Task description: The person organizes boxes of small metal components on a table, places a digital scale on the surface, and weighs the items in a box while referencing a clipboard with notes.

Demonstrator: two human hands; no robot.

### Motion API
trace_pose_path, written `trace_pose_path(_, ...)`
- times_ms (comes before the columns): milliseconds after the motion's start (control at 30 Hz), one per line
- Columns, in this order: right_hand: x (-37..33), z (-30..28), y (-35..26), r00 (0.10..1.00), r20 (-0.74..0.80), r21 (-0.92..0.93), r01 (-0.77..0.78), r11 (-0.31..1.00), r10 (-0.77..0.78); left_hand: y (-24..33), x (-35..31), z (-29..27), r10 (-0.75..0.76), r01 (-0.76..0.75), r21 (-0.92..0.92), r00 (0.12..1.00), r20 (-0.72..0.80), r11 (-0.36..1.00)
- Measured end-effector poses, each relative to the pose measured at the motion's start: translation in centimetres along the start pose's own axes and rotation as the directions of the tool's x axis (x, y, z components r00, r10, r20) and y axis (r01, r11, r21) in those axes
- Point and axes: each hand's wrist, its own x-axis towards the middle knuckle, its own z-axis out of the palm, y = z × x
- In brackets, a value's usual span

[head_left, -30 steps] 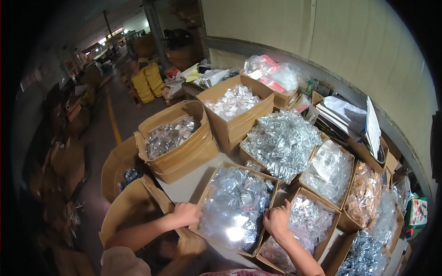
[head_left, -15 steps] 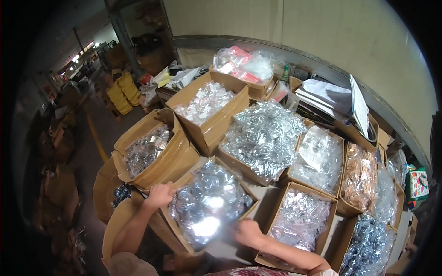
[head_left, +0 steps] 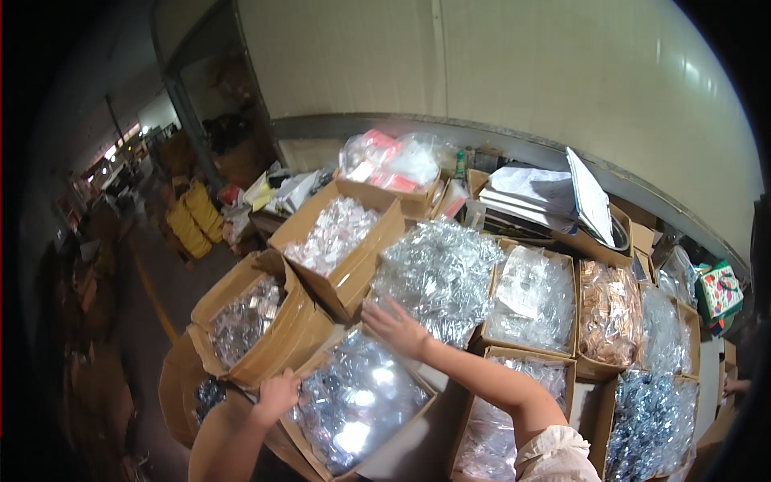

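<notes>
Carton of bluish packets at 6 o'clock in my view, my 2 hands around it.
From my remote seat, I see my left hand at the carton's 9 o'clock, fingers bent by the rim — I cannot tell whether it grips. My right hand is wide, fingers spread, at 1 o'clock, near the heaped silver packets. The bluish packets fill the carton; a brown box of grey packets stands at 10 o'clock — just beside it.
</notes>
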Motion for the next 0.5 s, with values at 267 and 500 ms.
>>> trace_pose_path(267, -2.2, -1.0, 1.3, 0.902, -0.423, 0.324, 0.062, 0.944, 0.086, -0.2, -0.4, 0.0, -0.036, 0.036, -0.025, 0.999, 0.005, 0.999)
trace_pose_path(500, -5.2, -7.7, 11.7, 0.573, -0.569, 0.453, -0.380, 0.806, 0.590, -1.7, -4.3, -0.5, -0.183, 0.203, -0.198, 0.976, 0.116, 0.959)
